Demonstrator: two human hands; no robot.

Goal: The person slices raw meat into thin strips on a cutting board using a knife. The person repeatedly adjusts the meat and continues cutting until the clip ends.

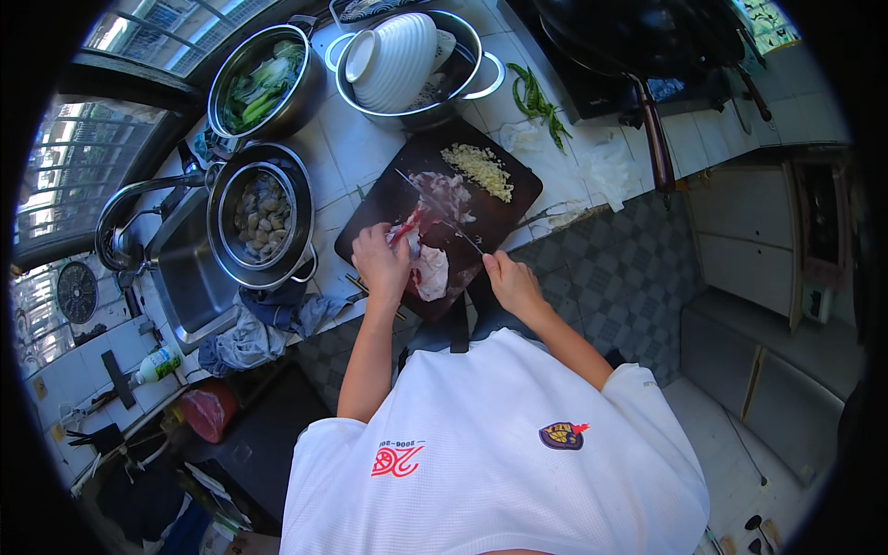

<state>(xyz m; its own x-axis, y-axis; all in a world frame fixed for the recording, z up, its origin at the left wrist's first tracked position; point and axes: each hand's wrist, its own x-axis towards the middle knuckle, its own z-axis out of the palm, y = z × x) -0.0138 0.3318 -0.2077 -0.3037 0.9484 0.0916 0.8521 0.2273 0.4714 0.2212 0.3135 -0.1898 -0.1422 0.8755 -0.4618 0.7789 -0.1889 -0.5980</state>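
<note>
My right hand [513, 283] grips the handle of a kitchen knife [469, 241], whose thin blade points away from me across the dark cutting board [371, 201]. My left hand [381, 265] holds down a piece of raw meat [431, 274], pale with red edges, just left of the blade. Cut raw meat [451, 193] is heaped on the board around the far half of the blade. Beyond it, toward the board's far right corner, is a pile of minced garlic [480, 170]. My left fingers partly cover the raw meat.
Left of the board, a metal bowl of clams [262, 220] stands by the sink [191, 270] and faucet [111, 215]. Behind are a pot of leafy greens [267, 87] and a pot [479, 76] holding a white bowl [399, 62]. Green chilies [534, 97] lie near a wok [610, 35].
</note>
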